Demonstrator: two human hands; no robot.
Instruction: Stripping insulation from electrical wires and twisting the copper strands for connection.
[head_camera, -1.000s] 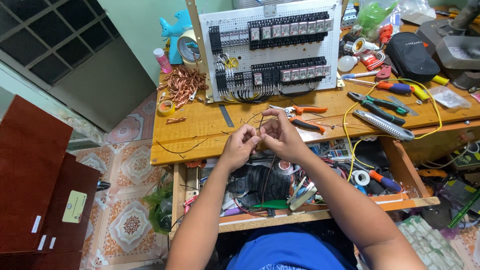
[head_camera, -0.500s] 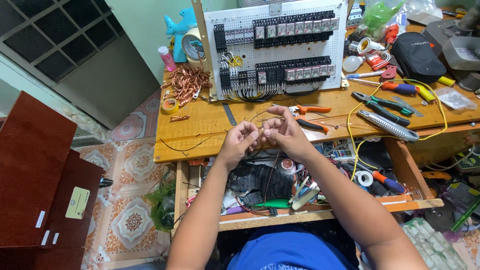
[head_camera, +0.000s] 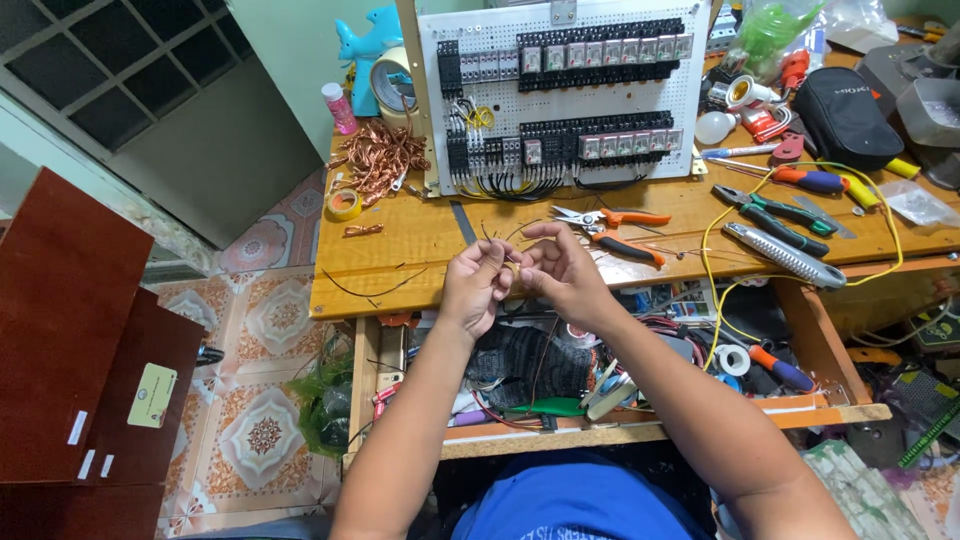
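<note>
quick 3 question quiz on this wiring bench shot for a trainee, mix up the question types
1. True or false: both the left hand and the right hand pinch the thin dark wire above the front edge of the wooden bench.
2. Which tool lies nearest beyond the right hand? A) orange-handled cutters B) silver utility knife C) blue-handled screwdriver
3. Fill in: the pile of stripped copper wire lies to the ____ of the white relay panel, as the camera sees it.

Key: 1 true; 2 A; 3 left
</note>
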